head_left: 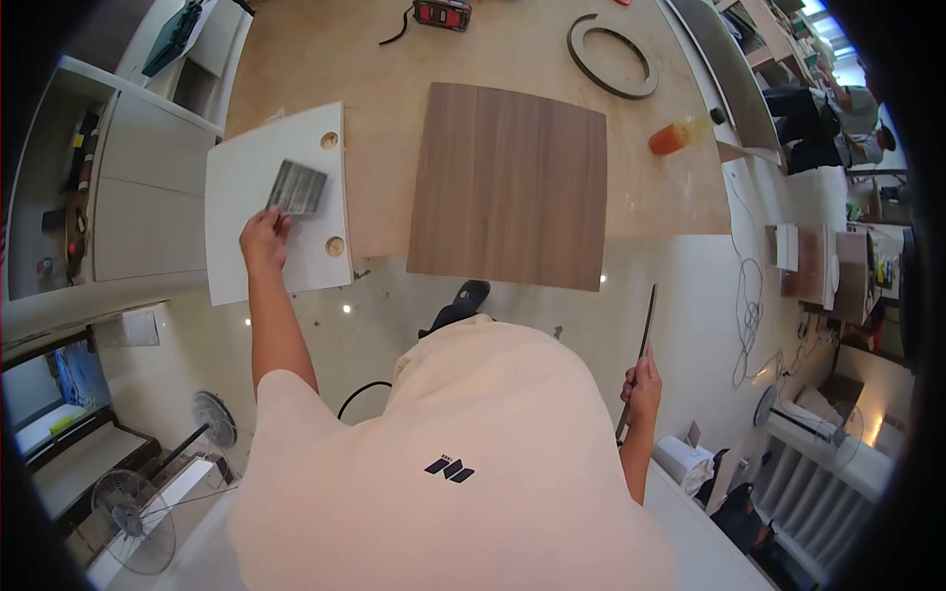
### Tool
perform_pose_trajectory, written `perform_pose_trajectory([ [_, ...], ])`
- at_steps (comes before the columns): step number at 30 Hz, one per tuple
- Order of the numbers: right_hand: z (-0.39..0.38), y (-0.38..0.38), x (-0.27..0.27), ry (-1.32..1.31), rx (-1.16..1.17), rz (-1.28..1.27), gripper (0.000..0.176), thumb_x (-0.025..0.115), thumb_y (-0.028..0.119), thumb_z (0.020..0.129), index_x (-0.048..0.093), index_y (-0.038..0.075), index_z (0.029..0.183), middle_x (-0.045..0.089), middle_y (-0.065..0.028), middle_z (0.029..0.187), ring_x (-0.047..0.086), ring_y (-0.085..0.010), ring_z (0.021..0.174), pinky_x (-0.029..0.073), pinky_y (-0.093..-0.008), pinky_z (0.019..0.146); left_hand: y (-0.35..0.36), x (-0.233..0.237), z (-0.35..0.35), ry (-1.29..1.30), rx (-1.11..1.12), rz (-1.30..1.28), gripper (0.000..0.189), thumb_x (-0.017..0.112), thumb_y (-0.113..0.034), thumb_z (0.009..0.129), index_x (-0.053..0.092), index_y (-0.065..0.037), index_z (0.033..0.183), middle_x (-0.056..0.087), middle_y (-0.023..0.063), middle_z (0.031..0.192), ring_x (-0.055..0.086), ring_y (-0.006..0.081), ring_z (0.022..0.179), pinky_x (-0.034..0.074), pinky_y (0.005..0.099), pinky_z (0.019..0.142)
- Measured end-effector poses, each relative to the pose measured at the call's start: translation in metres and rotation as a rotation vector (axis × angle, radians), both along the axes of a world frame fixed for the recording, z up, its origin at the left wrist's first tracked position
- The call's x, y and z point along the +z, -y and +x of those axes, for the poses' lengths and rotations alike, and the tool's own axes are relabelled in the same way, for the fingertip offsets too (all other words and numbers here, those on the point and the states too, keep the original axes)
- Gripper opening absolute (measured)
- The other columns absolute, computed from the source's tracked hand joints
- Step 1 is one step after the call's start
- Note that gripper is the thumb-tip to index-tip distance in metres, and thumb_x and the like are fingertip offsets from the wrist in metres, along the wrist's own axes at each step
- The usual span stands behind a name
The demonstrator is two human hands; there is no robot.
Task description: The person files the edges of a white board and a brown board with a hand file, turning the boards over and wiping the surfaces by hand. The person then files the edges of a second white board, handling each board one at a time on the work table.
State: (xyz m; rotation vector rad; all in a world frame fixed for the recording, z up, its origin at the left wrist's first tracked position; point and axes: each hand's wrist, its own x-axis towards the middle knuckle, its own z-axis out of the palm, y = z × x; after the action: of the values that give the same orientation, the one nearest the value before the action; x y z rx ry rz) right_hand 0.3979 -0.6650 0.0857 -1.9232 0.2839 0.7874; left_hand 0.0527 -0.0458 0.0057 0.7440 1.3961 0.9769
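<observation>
My left hand (264, 239) is closed on the lower edge of a small grey wood-grain board (299, 187), over a white panel (261, 227). Two round holes with bare wood inside are cut along that panel's right side. At my right side, away from the table, my right hand (642, 389) grips a thin dark board (648, 320) seen nearly edge-on; its face is hidden. Between my hands, a brown wood-grain panel (507, 187) lies flat and juts over the table's near edge.
On the wooden table (379, 148) are a coil of edge banding (641, 91), a bottle of orange liquid (670, 139) and a red-and-black device (442, 14). Cabinets (148, 187) stand left, and fans (128, 517) lower left. Cables (749, 315) lie on the floor; a person (838, 123) is at far right.
</observation>
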Motion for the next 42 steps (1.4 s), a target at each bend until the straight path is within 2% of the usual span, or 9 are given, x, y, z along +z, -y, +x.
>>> perform_pose_trajectory([
  [3, -0.002, 0.001, 0.007, -0.022, 0.017, -0.025, 0.049, 0.047, 0.033, 0.105, 0.039, 0.018, 0.152, 0.043, 0.0036, 0.069, 0.035, -0.0046, 0.048, 0.029, -0.02, 0.041, 0.02, -0.003, -0.032, -0.5, -0.082, 0.024, 0.039, 0.075, -0.021, 0.088, 0.06, 0.003, 0.114, 0.068, 0.0152, 0.09, 0.068, 0.0254, 0.084, 0.057, 0.0349, 0.07],
  [5, 0.0, 0.002, 0.009, -0.016, 0.022, -0.031, 0.049, 0.048, 0.032, 0.105, 0.04, 0.018, 0.151, 0.043, 0.004, 0.068, 0.034, -0.0044, 0.048, 0.029, -0.0199, 0.041, 0.038, 0.0, -0.039, -1.426, -0.053, 0.485, 0.05, 0.074, -0.037, 0.088, 0.061, 0.003, 0.116, 0.07, 0.0193, 0.092, 0.069, 0.032, 0.087, 0.055, 0.0417, 0.075],
  [6, 0.002, 0.005, 0.007, -0.009, 0.02, -0.027, 0.049, 0.048, 0.032, 0.105, 0.041, 0.018, 0.151, 0.043, 0.0041, 0.068, 0.034, -0.0043, 0.049, 0.028, -0.0199, 0.041, 0.048, 0.006, -0.036, -1.354, -0.022, 0.543, 0.053, 0.069, -0.046, 0.088, 0.064, 0.003, 0.108, 0.07, 0.0213, 0.091, 0.067, 0.0379, 0.085, 0.052, 0.0459, 0.078],
  [7, 0.002, 0.009, 0.006, -0.004, 0.013, -0.026, 0.049, 0.049, 0.032, 0.105, 0.041, 0.018, 0.151, 0.043, 0.0043, 0.068, 0.034, -0.0042, 0.049, 0.028, -0.0198, 0.041, 0.068, 0.023, -0.02, -1.264, -0.145, 0.536, 0.045, 0.067, -0.043, 0.091, 0.066, 0.001, 0.099, 0.068, 0.0148, 0.078, 0.066, 0.0299, 0.069, 0.052, 0.0406, 0.066],
  [11, -0.007, 0.02, 0.012, -0.006, -0.047, 0.018, 0.049, 0.052, 0.029, 0.103, 0.044, 0.013, 0.149, 0.043, 0.0056, 0.068, 0.035, -0.0041, 0.052, 0.03, -0.0203, 0.044, 0.201, 0.027, 0.068, -0.402, -0.813, -0.21, 0.035, 0.067, -0.041, 0.093, 0.065, -0.005, 0.092, 0.053, 0.0004, 0.061, 0.05, 0.0111, 0.048, 0.039, 0.0268, 0.042],
  [14, -0.031, 0.035, 0.005, -0.008, -0.078, 0.063, 0.05, 0.053, 0.026, 0.102, 0.045, 0.011, 0.148, 0.044, 0.0061, 0.068, 0.037, -0.0046, 0.056, 0.033, -0.0206, 0.048, 0.266, -0.013, 0.103, 0.224, -0.696, -0.561, 0.04, 0.068, -0.041, 0.093, 0.063, -0.005, 0.11, 0.065, 0.0092, 0.091, 0.065, 0.0199, 0.085, 0.055, 0.035, 0.07],
  [17, -0.064, 0.061, -0.001, -0.034, -0.104, 0.034, 0.049, 0.053, 0.026, 0.102, 0.045, 0.011, 0.148, 0.043, 0.0059, 0.069, 0.038, -0.0049, 0.058, 0.034, -0.021, 0.05, 0.268, -0.041, 0.139, 0.7, -0.424, -0.503, 0.043, 0.068, -0.033, 0.093, 0.056, -0.004, 0.123, 0.064, 0.0134, 0.115, 0.062, 0.0258, 0.108, 0.053, 0.0426, 0.092],
  [29, -0.13, 0.146, -0.025, 0.038, -0.198, 0.026, 0.047, 0.052, 0.032, 0.103, 0.047, 0.022, 0.148, 0.043, 0.0043, 0.065, 0.034, -0.0054, 0.048, 0.029, -0.0219, 0.042, 0.276, 0.011, 0.187, 0.71, -0.096, -0.397, 0.038, 0.068, -0.012, 0.091, 0.053, -0.002, 0.124, 0.055, 0.0131, 0.13, 0.058, 0.0303, 0.115, 0.05, 0.0474, 0.1],
  [42, -0.139, 0.166, -0.041, 0.017, -0.249, 0.088, 0.049, 0.053, 0.033, 0.102, 0.045, 0.021, 0.149, 0.044, 0.0044, 0.066, 0.033, -0.0051, 0.048, 0.029, -0.0218, 0.041, 0.26, 0.026, 0.212, 0.911, -0.13, -0.289, 0.039, 0.061, -0.008, 0.094, 0.05, 0.001, 0.13, 0.056, 0.014, 0.128, 0.057, 0.0321, 0.118, 0.05, 0.0496, 0.101],
])
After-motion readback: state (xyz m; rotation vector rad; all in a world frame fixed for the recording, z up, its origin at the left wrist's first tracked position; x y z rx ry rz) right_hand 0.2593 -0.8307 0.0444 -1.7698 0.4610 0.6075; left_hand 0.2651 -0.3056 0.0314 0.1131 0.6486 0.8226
